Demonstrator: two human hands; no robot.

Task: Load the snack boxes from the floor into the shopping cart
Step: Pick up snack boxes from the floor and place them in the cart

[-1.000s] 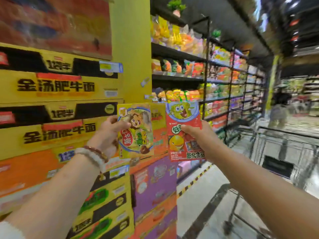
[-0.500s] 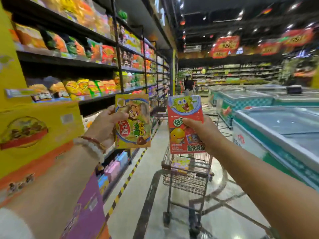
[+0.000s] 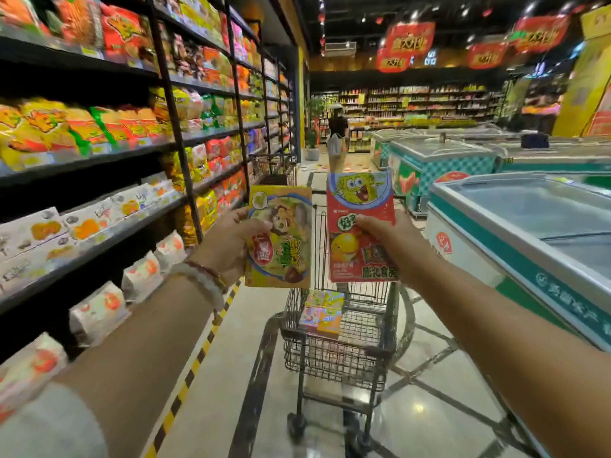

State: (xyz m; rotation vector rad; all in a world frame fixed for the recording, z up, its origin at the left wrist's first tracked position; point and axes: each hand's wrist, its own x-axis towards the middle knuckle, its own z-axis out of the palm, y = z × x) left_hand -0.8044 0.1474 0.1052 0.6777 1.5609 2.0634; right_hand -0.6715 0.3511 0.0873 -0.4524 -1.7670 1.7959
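So my left hand grips the yellow snack box, right hand pinches the red snack box, both held upright above the shopping cart, where more boxes already sit.

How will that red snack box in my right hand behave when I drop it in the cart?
The red snack box keeps flat faces in the right hand, so probably stiff. Held one-handed, so likely light. In the shopping cart it should lie flat, not roll.
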